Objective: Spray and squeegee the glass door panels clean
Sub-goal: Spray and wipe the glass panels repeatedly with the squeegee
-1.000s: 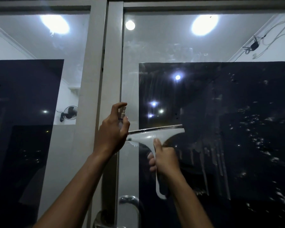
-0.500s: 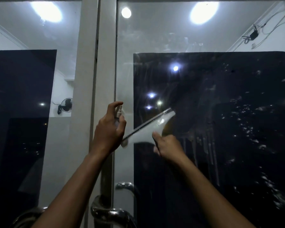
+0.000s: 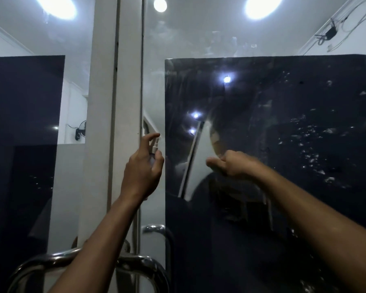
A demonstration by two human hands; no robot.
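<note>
Right hand point(image 3: 232, 164) grips the handle of a white squeegee point(image 3: 201, 157) against the right glass door panel point(image 3: 283, 123), fingers curled round it and thumb jutting left. Its blade's long axis runs nearly upright, tilted a little so the top end leans right, with the rubber edge facing left toward the door frame point(image 3: 114, 102); the handle points right into the fist and is blurred. Left hand point(image 3: 143, 168), raised just beside the frame, holds a small spray bottle point(image 3: 154, 148), index finger arched over its nozzle. Droplets and streaks mark the glass right of the squeegee. Chrome door handles point(image 3: 135, 263) curve below the forearms.
</note>
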